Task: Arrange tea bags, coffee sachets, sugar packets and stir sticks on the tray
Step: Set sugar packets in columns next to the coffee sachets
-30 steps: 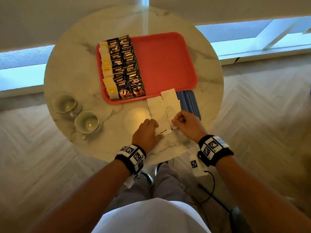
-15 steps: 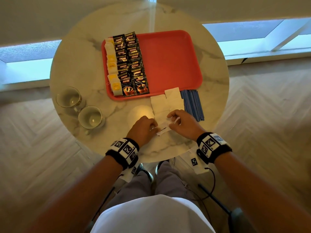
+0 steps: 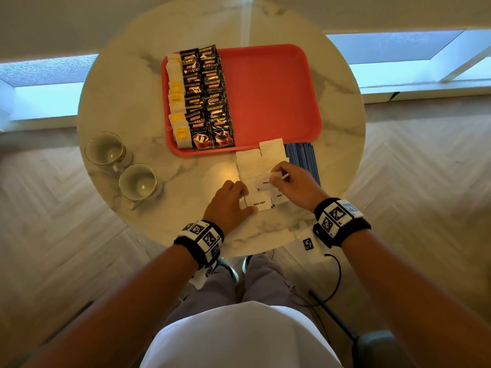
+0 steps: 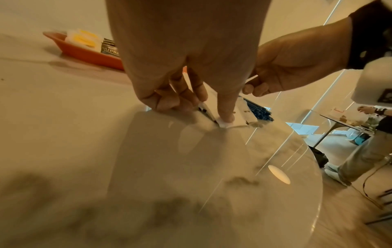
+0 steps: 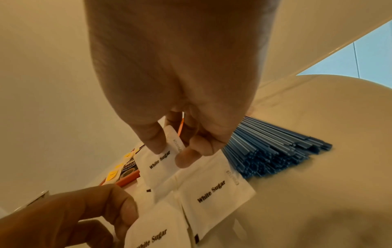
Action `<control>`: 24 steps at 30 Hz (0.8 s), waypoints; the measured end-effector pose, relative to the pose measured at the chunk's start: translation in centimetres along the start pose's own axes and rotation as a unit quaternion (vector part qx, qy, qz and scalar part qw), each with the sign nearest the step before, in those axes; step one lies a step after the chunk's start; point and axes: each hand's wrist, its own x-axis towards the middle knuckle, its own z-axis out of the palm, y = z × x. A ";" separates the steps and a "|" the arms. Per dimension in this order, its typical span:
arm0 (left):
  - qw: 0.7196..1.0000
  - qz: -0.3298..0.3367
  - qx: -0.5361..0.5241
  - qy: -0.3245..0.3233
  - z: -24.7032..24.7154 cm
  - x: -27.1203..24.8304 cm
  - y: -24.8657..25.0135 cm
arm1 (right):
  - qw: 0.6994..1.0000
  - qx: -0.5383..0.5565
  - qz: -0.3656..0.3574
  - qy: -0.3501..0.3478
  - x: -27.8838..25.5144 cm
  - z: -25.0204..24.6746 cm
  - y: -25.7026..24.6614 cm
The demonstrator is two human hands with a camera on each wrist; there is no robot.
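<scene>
A red tray [image 3: 268,96] sits on the round marble table [image 3: 127,83]. Tea bags [image 3: 176,102] and black coffee sachets [image 3: 208,99] fill its left side in rows. White sugar packets [image 3: 252,166] lie overlapped on the table in front of the tray, with blue stir sticks [image 3: 303,160] to their right. My right hand [image 3: 276,176] pinches a sugar packet [image 5: 158,162] between thumb and fingers, lifted just above the pile. My left hand [image 3: 245,200] has its fingers curled against the nearest packet [image 3: 259,204], and its thumb [image 4: 226,115] presses that packet's corner down.
Two glass cups [image 3: 105,150] [image 3: 138,181] stand at the table's left front. The tray's right half [image 3: 279,75] is bare red. The table's near edge [image 3: 252,248] is close behind my wrists. Another person [image 4: 373,134] stands by a far table.
My right hand has picked a sugar packet up off the pile and raised it. The near packets now lie fanned with their print showing. My left hand stays on the nearest packet.
</scene>
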 end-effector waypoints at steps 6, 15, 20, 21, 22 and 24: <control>0.997 -0.044 -0.061 -0.024 -0.3 0.4 0.3 | 1.000 -0.010 -0.002 0.008 0.4 -0.1 0.0; 0.998 -0.035 -0.028 -0.032 0.0 0.5 0.6 | 1.000 -0.005 0.004 0.012 0.6 0.3 -0.9; 0.999 0.009 0.001 -0.050 -0.4 0.0 0.1 | 1.000 -0.005 0.018 0.021 0.5 0.3 -1.3; 0.998 0.027 -0.005 -0.049 -0.7 -0.2 0.0 | 0.999 -0.004 0.018 0.026 0.5 0.4 -1.4; 0.998 0.040 -0.017 -0.043 -1.2 -0.6 -0.1 | 0.999 -0.003 0.019 0.032 0.4 0.4 -1.6; 0.997 0.056 -0.047 -0.019 -2.4 -1.1 -0.2 | 0.999 -0.003 0.018 0.043 0.4 0.4 -2.1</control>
